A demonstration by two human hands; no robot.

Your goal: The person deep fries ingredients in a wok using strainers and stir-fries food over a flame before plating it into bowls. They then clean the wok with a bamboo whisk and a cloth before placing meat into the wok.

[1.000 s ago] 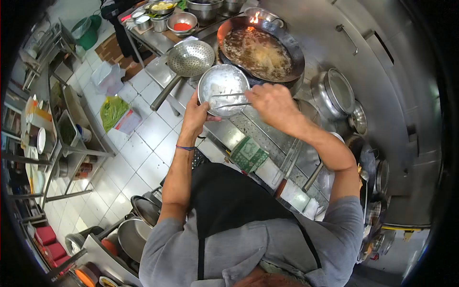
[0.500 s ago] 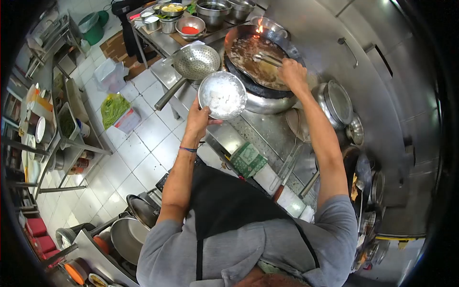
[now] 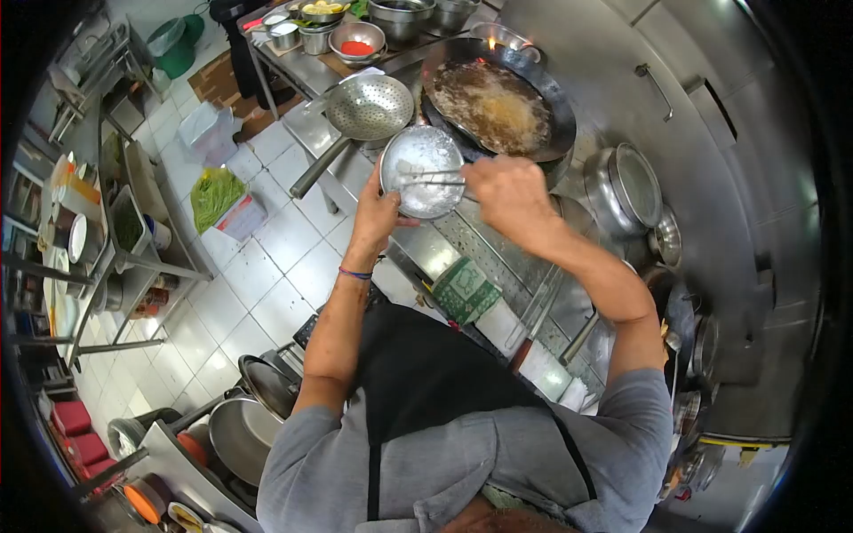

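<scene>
My left hand [image 3: 375, 215] is closed on a metal bowl [image 3: 442, 205] with white powder in it, tilted toward me beside the wok. My right hand [image 3: 509, 193] grips metal tongs [image 3: 435, 183], whose two thin arms reach over the bowl into the powder. Whether the tips pinch a piece of food is too small to tell. Just beyond, brown oil [image 3: 471, 93] bubbles in a large dark wok [image 3: 562, 133], with a pale foamy patch near its right side. Flame shows at the wok's far rim. Left of the bowl lies a perforated strainer [image 3: 369, 107] with a long handle.
Small bowls, one with red contents [image 3: 358, 48], stand on the far counter. Stacked metal pots [image 3: 622, 191] are right of the wok. A green cloth [image 3: 464, 291] lies on the counter edge near my apron. A bag of greens [image 3: 218, 195] sits on the tiled floor.
My right hand has moved from over the wok back and left to the bowl, bringing the tongs into it. A paler foamy patch now shows in the oil. My left hand still holds the bowl.
</scene>
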